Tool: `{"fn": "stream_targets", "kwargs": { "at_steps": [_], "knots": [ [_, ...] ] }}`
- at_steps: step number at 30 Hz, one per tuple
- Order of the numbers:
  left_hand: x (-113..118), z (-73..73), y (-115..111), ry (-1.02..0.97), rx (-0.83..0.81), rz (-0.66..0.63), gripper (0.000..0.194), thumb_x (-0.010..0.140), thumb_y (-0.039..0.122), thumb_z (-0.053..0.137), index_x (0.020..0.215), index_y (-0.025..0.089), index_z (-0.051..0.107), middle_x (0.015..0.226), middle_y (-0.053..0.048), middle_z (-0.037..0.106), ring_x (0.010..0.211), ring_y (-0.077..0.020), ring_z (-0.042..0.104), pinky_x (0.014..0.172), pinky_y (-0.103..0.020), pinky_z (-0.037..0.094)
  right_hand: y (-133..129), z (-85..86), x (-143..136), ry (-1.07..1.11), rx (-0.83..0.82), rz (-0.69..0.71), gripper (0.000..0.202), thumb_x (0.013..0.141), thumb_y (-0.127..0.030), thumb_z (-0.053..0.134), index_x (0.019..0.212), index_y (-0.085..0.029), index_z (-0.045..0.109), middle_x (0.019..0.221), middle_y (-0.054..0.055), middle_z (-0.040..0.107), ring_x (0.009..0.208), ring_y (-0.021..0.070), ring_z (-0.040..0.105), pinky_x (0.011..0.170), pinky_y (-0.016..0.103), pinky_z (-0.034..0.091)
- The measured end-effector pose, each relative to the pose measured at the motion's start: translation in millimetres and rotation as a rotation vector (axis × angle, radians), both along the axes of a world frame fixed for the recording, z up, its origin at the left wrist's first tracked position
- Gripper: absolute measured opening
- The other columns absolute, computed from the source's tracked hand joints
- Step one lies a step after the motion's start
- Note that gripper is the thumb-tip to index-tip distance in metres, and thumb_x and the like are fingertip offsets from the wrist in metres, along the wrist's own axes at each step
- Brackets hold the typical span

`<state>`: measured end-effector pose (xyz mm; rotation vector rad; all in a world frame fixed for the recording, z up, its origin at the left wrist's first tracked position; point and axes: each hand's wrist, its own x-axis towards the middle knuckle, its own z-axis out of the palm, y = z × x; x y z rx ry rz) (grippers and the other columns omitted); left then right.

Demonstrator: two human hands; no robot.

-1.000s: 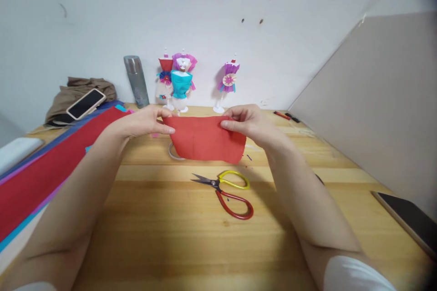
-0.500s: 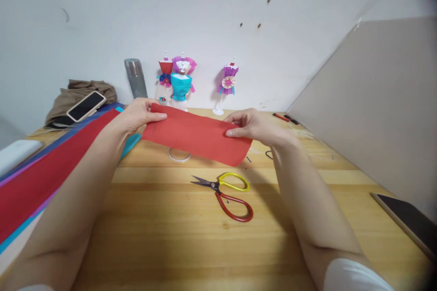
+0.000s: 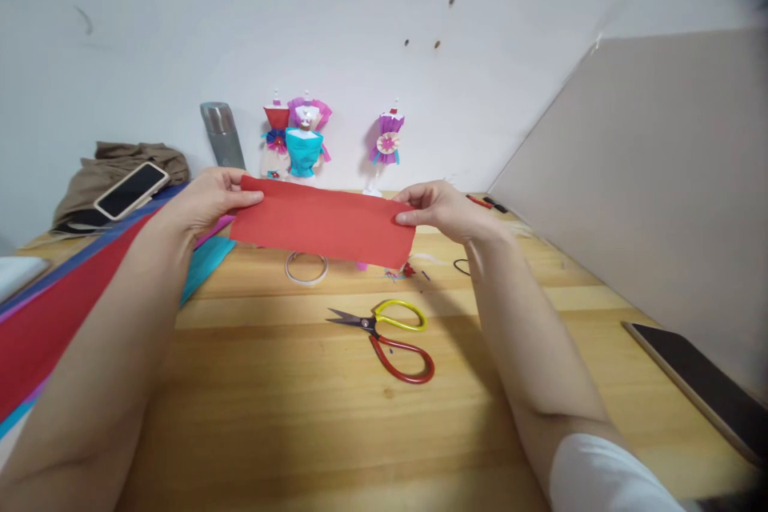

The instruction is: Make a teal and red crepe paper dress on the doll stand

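A rectangular red sheet [image 3: 324,220], which looks like crepe paper, is stretched out above the table between my two hands. Its left end is pinched between the thumb and fingers of my left hand [image 3: 219,196]. My right hand [image 3: 435,208] grips the upper right corner, thumb in front. Below the sheet, scissors [image 3: 369,326] with one yellow and one red handle lie with blades slightly apart. A white ring, perhaps a roll of tape [image 3: 306,280], rests just under the sheet's lower edge, and small coloured scraps [image 3: 401,272] lie to its right.
Dress forms in coloured paper, among them a turquoise one [image 3: 303,152] and a purple one [image 3: 389,140], stand by the wall. Long coloured sheets [image 3: 66,312] cover the left side. A flask [image 3: 222,134], a brown cloth [image 3: 141,156], a phone [image 3: 132,190] and a dark tablet-like device [image 3: 696,384] are around.
The sheet is held more level and pulled flatter, its lower right corner raised, so scraps behind it show. The whole view has shifted slightly, with things appearing further left.
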<state>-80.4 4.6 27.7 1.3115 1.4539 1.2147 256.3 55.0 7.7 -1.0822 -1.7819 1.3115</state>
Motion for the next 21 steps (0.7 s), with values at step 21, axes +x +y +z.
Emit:
{"fn": "stream_targets", "kwargs": {
  "at_steps": [21],
  "knots": [
    [-5.9, -0.6, -2.1, -0.087, 0.004, -0.125, 0.022, 0.057, 0.006, 0.082, 0.075, 0.013, 0.072, 0.066, -0.002, 0.074, 0.064, -0.0135, 0.065, 0.062, -0.021, 0.052, 0.1, 0.3, 3.0, 0.017, 0.087, -0.049, 0.023, 0.053, -0.029, 0.09, 0.067, -0.02, 0.074, 0.064, 0.0, 0.069, 0.059, 0.0123, 0.059, 0.056, 0.026, 0.048]
  ]
}}
